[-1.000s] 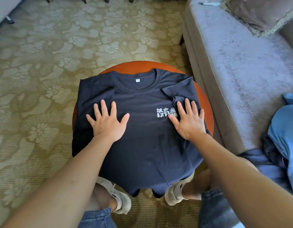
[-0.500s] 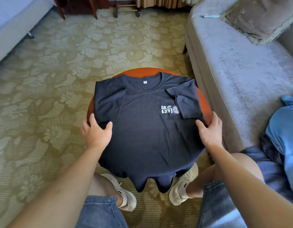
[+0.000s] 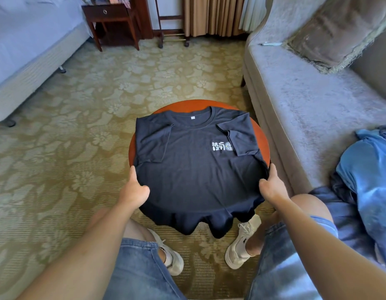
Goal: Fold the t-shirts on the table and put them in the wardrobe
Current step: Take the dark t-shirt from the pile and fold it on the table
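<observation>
Although the navy t-shirt [image 3: 194,169] lies front-up and smooth on the round table [image 3: 187,104], we judge the folding only partly done. Both short sleeves are turned in over the chest, the left sleeve [image 3: 153,144] and the right sleeve [image 3: 242,137] lying flat beside the collar. The body is not yet folded in half, and the hem [image 3: 198,221] hangs off the near edge of the table.

The left hand [image 3: 133,189] grips the shirt's left side edge about halfway down the body, thumb on top and fingers tucked under the cloth. The right hand [image 3: 272,187] pinches the opposite side edge in the same way. From that hold we take the step in hand to be a crosswise fold of the body.

What is left looks like most of the job. This shirt needs its last fold. A pile of blue garments [image 3: 367,169] lies crumpled on the sofa [image 3: 307,105] to the right, though we cannot tell whether they are t-shirts. Nothing has been put away as far as we can see.

As for containers, no wardrobe is in view. The only storage we see is a dark nightstand [image 3: 111,20] by the bed [image 3: 25,40], whose drawer [image 3: 105,11] is closed, so its contents are hidden.
</observation>
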### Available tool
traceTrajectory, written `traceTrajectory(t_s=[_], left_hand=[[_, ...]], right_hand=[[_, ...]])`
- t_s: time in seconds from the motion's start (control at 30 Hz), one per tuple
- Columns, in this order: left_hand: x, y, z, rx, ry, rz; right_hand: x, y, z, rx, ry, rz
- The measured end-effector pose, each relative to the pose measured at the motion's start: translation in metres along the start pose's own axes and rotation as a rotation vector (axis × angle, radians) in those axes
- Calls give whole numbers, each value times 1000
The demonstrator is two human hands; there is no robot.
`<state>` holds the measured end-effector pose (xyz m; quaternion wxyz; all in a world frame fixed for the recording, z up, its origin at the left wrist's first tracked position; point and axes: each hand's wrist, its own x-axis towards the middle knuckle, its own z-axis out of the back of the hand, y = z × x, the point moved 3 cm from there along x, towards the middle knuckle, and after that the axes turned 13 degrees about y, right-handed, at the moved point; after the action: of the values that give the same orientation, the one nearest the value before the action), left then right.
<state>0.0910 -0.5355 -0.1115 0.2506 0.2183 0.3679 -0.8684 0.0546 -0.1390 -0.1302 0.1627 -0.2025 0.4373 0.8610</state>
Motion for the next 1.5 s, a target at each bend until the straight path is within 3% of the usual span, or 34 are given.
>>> traceTrajectory(t_s=[0.3, 0.53, 0.63, 0.7, 0.83, 0.93, 1.1, 1.23, 1.5], left_hand=[[3, -57, 31, -231, -159, -369], [41, -136, 77, -418, -268, -418], [68, -152, 83, -406, -89, -387], [76, -146, 74, -287, -13, -342], [87, -96, 43, 24, -80, -194], [81, -60, 23, 150, -81, -27], [54, -50, 13, 192, -159, -7], [40, -54, 10, 131, -129, -74], [51, -85, 44, -359, -139, -323]], right_hand=[[10, 72, 17, 146, -166, 315], [58, 154, 48, 329, -182, 344], [78, 173, 52, 330, 43, 358], [88, 163, 47, 205, 122, 282], [87, 110, 34, -234, 41, 120], [70, 78, 28, -326, 12, 19], [44, 53, 19, -369, 3, -42], [30, 53, 14, -263, -1, 28], [38, 108, 35, 149, -101, 224]])
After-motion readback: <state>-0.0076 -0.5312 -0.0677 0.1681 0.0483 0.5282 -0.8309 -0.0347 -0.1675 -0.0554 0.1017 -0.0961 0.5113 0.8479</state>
